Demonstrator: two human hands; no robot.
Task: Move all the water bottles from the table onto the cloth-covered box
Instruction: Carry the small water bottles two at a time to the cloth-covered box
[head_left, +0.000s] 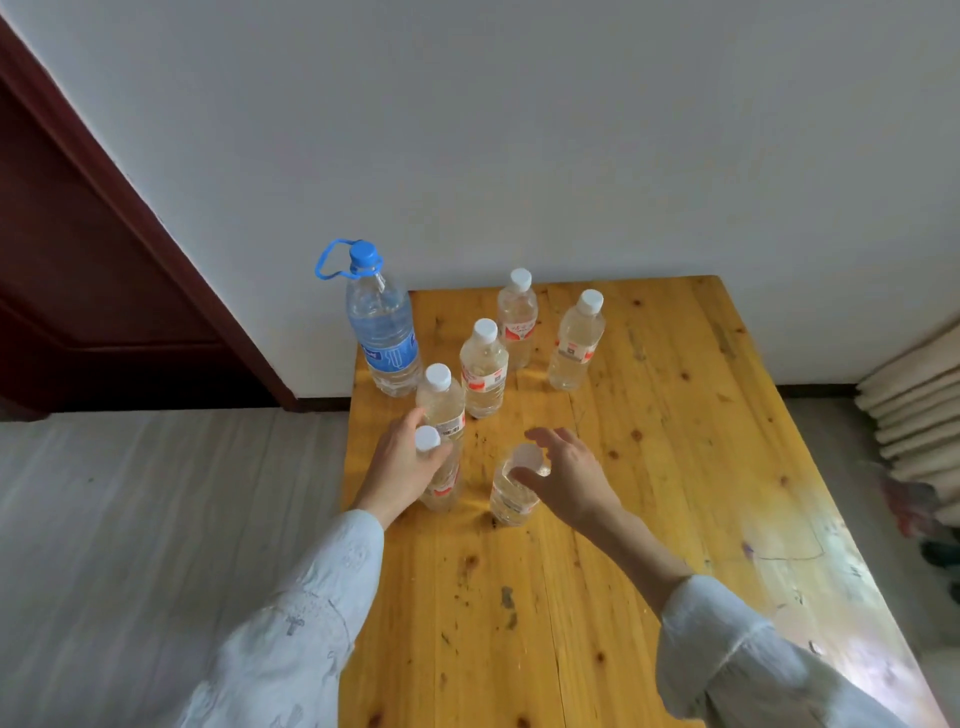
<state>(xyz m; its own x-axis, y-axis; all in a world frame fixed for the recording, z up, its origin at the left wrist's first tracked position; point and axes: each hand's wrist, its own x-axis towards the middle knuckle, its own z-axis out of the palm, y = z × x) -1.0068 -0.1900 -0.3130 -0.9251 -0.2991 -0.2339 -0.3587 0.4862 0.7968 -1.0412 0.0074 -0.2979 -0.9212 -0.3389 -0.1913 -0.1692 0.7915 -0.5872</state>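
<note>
Several small clear water bottles with white caps stand on a yellow wooden table (649, 519). My left hand (402, 467) grips the neck of the nearest left bottle (441, 483). My right hand (566, 475) hovers with spread fingers around the cap of the near middle bottle (511, 499), its thumb against the neck. More small bottles stand behind: one right behind my left hand (441, 400), one in the middle (484, 371), two at the back (517, 322) (576, 343). A large bottle with a blue cap and handle (382, 327) stands at the table's back left corner.
A white wall runs behind the table and a dark red door (78, 270) is at the left. Grey floor lies left of the table. Folded pale cloths or cushions (914, 410) are stacked at the right. The cloth-covered box is out of view.
</note>
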